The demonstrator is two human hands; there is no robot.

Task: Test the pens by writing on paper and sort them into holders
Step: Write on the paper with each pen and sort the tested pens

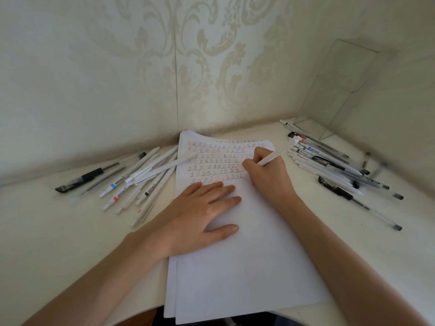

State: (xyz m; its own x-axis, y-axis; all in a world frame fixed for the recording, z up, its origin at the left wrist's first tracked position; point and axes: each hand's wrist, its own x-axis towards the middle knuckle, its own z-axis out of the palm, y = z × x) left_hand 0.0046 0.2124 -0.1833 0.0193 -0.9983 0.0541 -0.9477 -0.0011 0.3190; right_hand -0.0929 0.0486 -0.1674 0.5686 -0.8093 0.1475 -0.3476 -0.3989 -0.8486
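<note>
A loose heap of white-barrelled pens [141,177] lies at the left of the cream desk [58,231]. The left hand [200,215] lies flat, fingers straight, pressing down the stack of white paper sheets [247,267]. The right hand [268,177] pinches a slim white pen [275,156] in a writing grip at the end of the last row of marks: the testing step, I judge. Next comes reading the ink and deciding where this pen belongs. Right of it lies a mixed heap of clear and white pens [329,163]. The pen's tip is hidden by fingers; the clear plastic holder [339,90] in the corner is faint, its contents unreadable
</note>
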